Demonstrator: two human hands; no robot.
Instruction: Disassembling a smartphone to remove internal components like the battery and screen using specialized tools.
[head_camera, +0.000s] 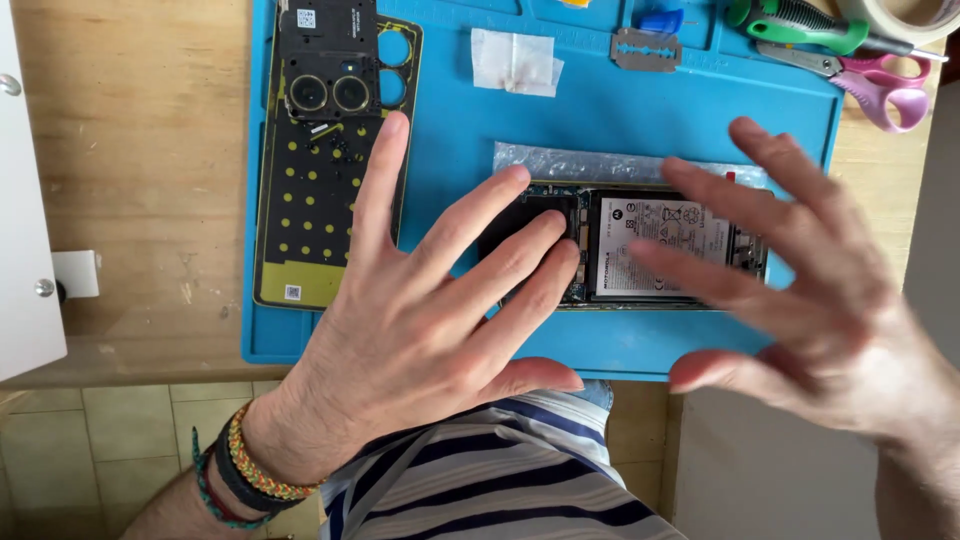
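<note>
An opened phone (660, 250) lies on a blue work mat (600, 120), its battery and circuit boards showing. My left hand (430, 320) is spread flat with its fingers resting on the phone's left end. Over the phone's right end hovers my right hand (800, 280), fingers apart and blurred, holding nothing. The phone's removed back cover (320, 200), inner side up with camera rings and yellow dots, lies on the mat to the left, by my left index finger.
Along the mat's far edge lie a white folded wipe (515, 60), a razor blade (646, 48), a blue cap (662, 20), pink-handled scissors (880, 85), a green-handled tool (800, 25) and a tape roll (915, 15). A strip of clear plastic (570, 160) lies behind the phone. The wooden table edge runs near me.
</note>
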